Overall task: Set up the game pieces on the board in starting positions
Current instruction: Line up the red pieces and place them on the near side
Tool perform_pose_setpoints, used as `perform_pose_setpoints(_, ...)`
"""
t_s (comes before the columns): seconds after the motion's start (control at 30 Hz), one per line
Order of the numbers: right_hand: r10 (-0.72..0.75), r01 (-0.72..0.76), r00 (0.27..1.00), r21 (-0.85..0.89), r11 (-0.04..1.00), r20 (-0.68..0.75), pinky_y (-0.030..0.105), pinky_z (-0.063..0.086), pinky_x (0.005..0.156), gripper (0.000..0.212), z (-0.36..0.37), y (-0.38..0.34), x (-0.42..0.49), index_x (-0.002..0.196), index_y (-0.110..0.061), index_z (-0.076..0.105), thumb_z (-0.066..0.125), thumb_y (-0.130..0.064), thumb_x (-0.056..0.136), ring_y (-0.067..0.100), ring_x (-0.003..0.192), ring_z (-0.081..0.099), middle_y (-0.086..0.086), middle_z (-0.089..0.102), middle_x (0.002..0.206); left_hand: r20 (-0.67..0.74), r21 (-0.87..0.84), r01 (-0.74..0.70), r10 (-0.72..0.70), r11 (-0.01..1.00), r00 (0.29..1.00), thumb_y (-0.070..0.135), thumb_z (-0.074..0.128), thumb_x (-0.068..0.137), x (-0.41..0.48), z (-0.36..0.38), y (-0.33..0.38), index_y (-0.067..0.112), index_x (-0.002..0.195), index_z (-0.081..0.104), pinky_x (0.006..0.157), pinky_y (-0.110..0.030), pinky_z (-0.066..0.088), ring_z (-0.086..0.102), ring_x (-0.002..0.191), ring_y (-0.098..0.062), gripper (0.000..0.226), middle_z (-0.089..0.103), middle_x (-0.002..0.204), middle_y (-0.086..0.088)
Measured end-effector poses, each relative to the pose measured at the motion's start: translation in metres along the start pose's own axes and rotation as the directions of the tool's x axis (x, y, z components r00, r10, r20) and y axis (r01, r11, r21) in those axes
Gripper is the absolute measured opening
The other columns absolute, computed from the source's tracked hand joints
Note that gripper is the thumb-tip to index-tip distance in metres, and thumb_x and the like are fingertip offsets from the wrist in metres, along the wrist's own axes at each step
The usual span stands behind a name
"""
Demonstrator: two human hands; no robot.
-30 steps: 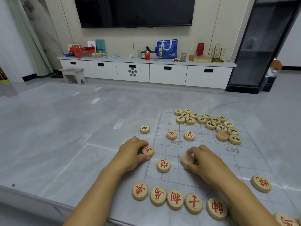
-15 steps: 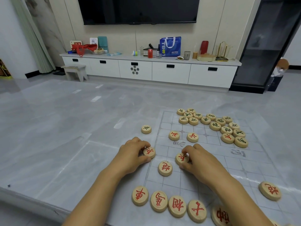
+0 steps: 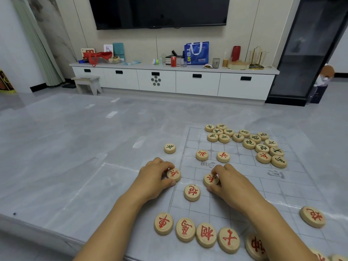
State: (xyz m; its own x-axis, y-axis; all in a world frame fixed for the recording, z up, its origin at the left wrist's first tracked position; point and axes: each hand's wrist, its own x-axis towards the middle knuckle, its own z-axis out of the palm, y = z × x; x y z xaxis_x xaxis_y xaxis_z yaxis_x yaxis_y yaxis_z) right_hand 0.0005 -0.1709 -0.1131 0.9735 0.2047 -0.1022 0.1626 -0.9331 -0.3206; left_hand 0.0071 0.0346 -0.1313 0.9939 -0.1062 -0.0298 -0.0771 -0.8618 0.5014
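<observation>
Left hand (image 3: 152, 178): grip pinches red soldier (image 3: 173, 174), centre frame.
Right hand (image 3: 231, 183): grip pinches second soldier (image 3: 210, 179).
Risk: sliding either across the board (image 3: 293, 185) may nudge the cannon piece (image 3: 191, 192) between.

Reference item: the long white cabinet (image 3: 197, 85) ahead of me.
- Above it: a dark television (image 3: 160, 12).
- On its top, right of centre: a blue bag (image 3: 196, 53).
- On its top, at centre: a red can (image 3: 173, 61).
- On its top, left end: a red item (image 3: 98, 55), possibly a bag.
- Before its left end: a small stool (image 3: 87, 83).
- Beside its right end: a dark glass cabinet (image 3: 308, 53).
</observation>
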Motion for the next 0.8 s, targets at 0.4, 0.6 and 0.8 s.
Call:
perform_pose_setpoints(0.4, 0.002, -0.011, 0.991, -0.066, 0.998, -0.135, 0.035, 0.038, 0.099, 0.044, -0.028, 0.031, 0.019, 0.139, -0.017, 0.036, 0.042, -0.027, 0.096, 0.022, 0.132, 0.035, 0.002, 0.030, 0.148, 0.013, 0.004, -0.001, 0.001, 1.000, 1.000, 0.040, 0.065, 0.081, -0.001, 0.000, 0.000, 0.028, 0.134, 0.040, 0.103, -0.033, 0.038, 0.045, 0.116, -0.016, 0.061, 0.046, 0.126, 0.004)
perform_pose_setpoints(0.6, -0.072, 0.076, 0.997, -0.127, 0.989, 0.034, 0.038, 0.036, 0.105, 0.040, -0.026, 0.034, 0.057, 0.137, -0.013, 0.040, 0.033, -0.025, 0.099, 0.026, 0.132, 0.035, 0.004, 0.029, 0.151, 0.020, -0.003, -0.004, 0.004, 1.000, 1.000, 0.043, 0.065, 0.080, -0.001, 0.000, -0.003, 0.028, 0.132, 0.042, 0.101, -0.032, 0.039, 0.044, 0.114, -0.015, 0.059, 0.046, 0.124, 0.006)
perform_pose_setpoints(0.8, 0.073, -0.091, 0.993, -0.215, 0.972, -0.092, 0.035, 0.048, 0.082, 0.028, -0.024, 0.057, 0.030, 0.116, -0.015, 0.059, 0.046, -0.024, 0.093, 0.026, 0.107, 0.054, 0.007, 0.056, 0.120, 0.014, -0.001, -0.013, 0.013, 1.000, 1.000, 0.043, 0.064, 0.081, -0.001, 0.000, -0.003, 0.027, 0.131, 0.044, 0.099, -0.031, 0.041, 0.045, 0.111, -0.014, 0.055, 0.047, 0.122, 0.006)
